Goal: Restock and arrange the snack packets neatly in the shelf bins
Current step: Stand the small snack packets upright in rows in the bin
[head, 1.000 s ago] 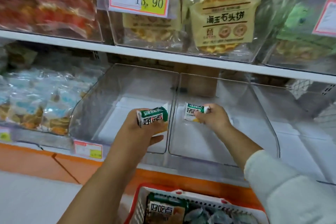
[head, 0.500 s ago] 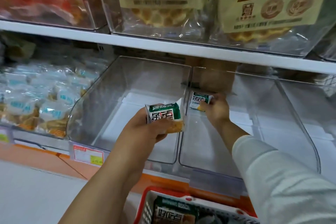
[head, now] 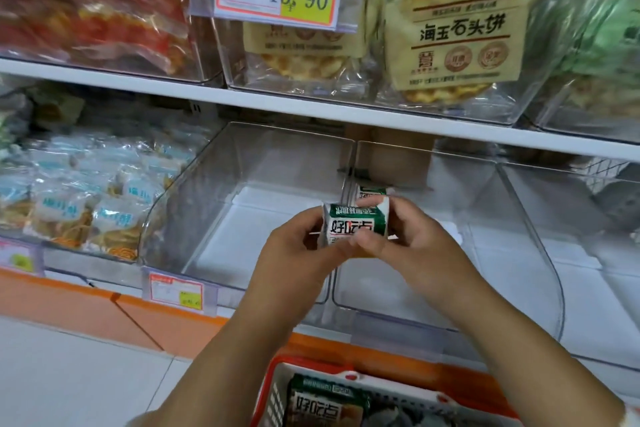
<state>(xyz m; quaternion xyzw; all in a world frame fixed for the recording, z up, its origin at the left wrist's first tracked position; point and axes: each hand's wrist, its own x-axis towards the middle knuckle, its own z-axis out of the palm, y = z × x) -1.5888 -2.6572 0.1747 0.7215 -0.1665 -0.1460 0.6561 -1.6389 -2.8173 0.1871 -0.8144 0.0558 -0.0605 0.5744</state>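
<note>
Shelf restocking: a person's left hand (head: 298,248) and right hand (head: 417,241) hold one green-and-white snack packet (head: 353,224) between them. Each grip is closed on its sides, in front of the divider between two clear shelf bins. A second packet (head: 372,191) lies just behind, at the far end of the right bin (head: 491,225). More packets (head: 322,406) sit in a red-rimmed basket (head: 277,399) nearest the camera.

head cam | faces forward-down | close to shelf bins (head: 450,319)
</note>
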